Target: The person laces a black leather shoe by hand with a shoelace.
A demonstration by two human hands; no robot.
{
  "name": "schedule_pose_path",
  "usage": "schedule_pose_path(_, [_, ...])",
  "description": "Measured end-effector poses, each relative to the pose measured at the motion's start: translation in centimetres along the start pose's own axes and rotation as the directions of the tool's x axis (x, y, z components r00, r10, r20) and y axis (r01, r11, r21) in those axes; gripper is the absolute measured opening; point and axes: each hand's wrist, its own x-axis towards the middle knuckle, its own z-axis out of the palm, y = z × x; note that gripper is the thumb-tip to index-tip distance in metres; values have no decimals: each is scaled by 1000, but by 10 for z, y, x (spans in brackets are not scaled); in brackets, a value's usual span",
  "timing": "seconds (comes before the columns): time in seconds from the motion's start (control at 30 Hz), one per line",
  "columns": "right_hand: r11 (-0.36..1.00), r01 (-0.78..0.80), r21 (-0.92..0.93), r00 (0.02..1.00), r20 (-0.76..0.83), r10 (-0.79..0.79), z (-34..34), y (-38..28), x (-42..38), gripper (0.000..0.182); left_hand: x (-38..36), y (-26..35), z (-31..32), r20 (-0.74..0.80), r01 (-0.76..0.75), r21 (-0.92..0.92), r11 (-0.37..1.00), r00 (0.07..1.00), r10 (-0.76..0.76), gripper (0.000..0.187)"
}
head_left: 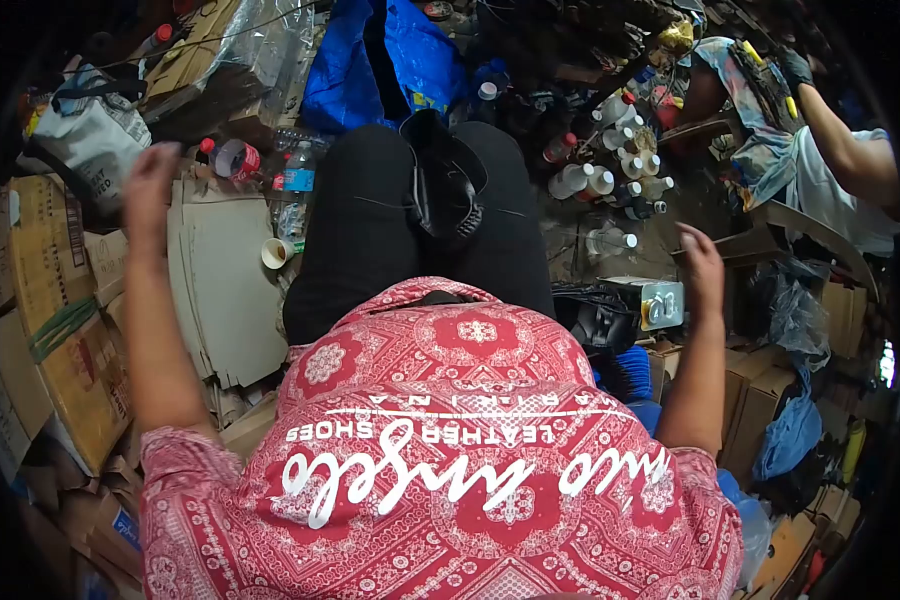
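My left hand [152, 180] is raised at the left, beside a white bag [95, 130] and near a bottle with a red label [232, 158]; its fingers look blurred and I cannot make out anything in them. At the right, my right hand [700, 250] is held up with its fingers apart and nothing in it. Several plastic bottles [610, 180] stand and lie to the upper left of that hand. A black leather item [448, 190] rests between my thighs. Flattened cardboard [215, 280] lies by my left forearm.
A blue bag [380, 65] lies ahead of my knees. Another person [850, 160] with a dark glove works at the upper right. Tied cardboard [65, 320] is at the left, a metal tin [660, 304] at the right, and a blue plastic bag [790, 430] beyond my right arm.
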Motion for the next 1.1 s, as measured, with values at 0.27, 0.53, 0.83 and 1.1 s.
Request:
schedule_pose_path(0.27, [948, 288, 137, 823, 471, -318, 173, -89, -6, 16, -83, 115, 228, 780, -471, -150, 869, 484, 397, 23])
schedule_pose_path(0.53, [931, 341, 130, 748, 563, -353, 191, -96, -2, 17, -65, 129, 247, 953, -425, -8, 905, 272, 136, 22])
schedule_pose_path(0.83, [914, 380, 145, 710, 587, -389, 198, -98, -16, 19, -64, 113, 250, 973, -76, -35, 996, 225, 52, 19])
schedule_pose_path(1.1, [865, 495, 76, 759, 447, -474, 196, -99, -44, 19, -60, 95, 250, 979, 13, -140, 990, 148, 137, 26])
